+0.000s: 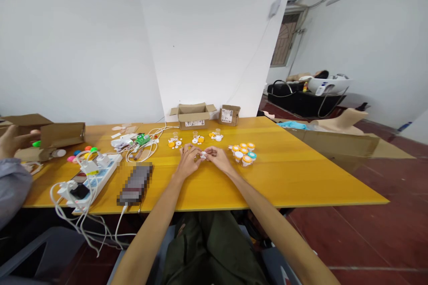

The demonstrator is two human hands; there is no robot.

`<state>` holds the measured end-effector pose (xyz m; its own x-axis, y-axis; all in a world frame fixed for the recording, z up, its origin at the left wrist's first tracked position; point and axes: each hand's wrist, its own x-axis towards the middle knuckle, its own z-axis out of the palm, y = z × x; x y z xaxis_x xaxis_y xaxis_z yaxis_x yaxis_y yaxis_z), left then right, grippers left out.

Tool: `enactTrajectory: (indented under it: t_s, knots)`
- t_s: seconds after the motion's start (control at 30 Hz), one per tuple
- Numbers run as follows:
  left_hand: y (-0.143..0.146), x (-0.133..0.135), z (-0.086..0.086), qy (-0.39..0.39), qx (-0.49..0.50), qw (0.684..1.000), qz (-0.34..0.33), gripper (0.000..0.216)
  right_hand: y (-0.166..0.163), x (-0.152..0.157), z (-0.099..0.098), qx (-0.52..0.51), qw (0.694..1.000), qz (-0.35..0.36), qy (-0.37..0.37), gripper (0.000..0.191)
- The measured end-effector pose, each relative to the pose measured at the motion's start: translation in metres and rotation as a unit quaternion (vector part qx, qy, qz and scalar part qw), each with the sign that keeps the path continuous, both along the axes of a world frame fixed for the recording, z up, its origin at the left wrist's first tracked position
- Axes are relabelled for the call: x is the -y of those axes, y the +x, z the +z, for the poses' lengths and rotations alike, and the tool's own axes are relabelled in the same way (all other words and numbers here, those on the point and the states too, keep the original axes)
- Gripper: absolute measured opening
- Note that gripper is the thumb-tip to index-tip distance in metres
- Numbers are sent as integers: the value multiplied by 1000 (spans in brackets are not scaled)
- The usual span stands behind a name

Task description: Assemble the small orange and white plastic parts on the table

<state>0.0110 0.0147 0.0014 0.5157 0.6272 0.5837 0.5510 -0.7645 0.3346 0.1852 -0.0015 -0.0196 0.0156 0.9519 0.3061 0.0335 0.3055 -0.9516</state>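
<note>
My left hand (pixel 187 158) and my right hand (pixel 217 156) meet over the middle of the yellow table (pixel 301 173). Together their fingers pinch a small white round part (pixel 203 155) held just above the tabletop. Right of my right hand stands a cluster of small white cups with orange and teal lids (pixel 244 152). Beyond my hands lie loose white and orange small parts (pixel 197 140) in three little groups.
Two open cardboard boxes (pixel 194 116) sit at the table's far edge by the wall. A power strip with chargers and white cables (pixel 93 173) and a blurred dark device (pixel 135 183) lie left. Another person's hand (pixel 13 139) holds a cardboard box (pixel 62 133) at far left.
</note>
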Motion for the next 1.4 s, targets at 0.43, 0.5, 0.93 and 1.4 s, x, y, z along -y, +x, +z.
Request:
enactTrajectory:
  t_s: [0.43,0.5,0.93,1.4]
  knots:
    - [-1,-2,-3,13,4,1000,23,10,-3,2,1,1,1000,14,14,32]
    - [0,-2,-3,13,4,1000,20,8,-3,2,2,6,1000,16,13,31]
    - [2,2,1,1,15,1000,26,9,-3,-1,-1,-4,1000,8,-1,28]
    - [0,-2,-3,1,13,999,33,7,4,-6,-3,-25,998,-49,-22,23]
